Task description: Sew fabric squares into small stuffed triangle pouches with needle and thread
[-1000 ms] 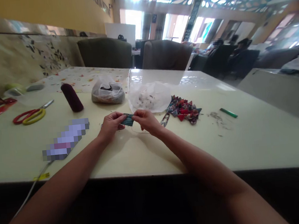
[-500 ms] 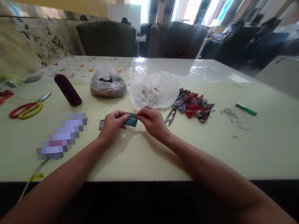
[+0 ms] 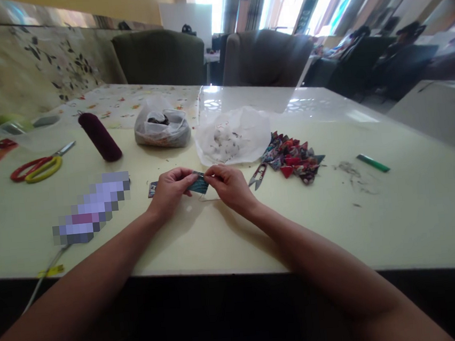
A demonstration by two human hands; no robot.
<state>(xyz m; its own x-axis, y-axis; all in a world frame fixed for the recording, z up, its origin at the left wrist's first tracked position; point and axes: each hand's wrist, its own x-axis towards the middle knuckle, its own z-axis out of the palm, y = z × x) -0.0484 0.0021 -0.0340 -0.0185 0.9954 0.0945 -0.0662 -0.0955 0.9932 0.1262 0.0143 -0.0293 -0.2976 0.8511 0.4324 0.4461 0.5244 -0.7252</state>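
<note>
Teal cloth (image 3: 200,185), left hand (image 3: 172,189) pinching, right hand (image 3: 231,186) likewise

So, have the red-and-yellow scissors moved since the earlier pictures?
No: judged against the maroon thread cone, the scissors lie in the same place to its left; the whole view shifted.

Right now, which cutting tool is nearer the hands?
The small snips, beside the right hand; the larger red-and-yellow-handled scissors lie farther left.
</note>
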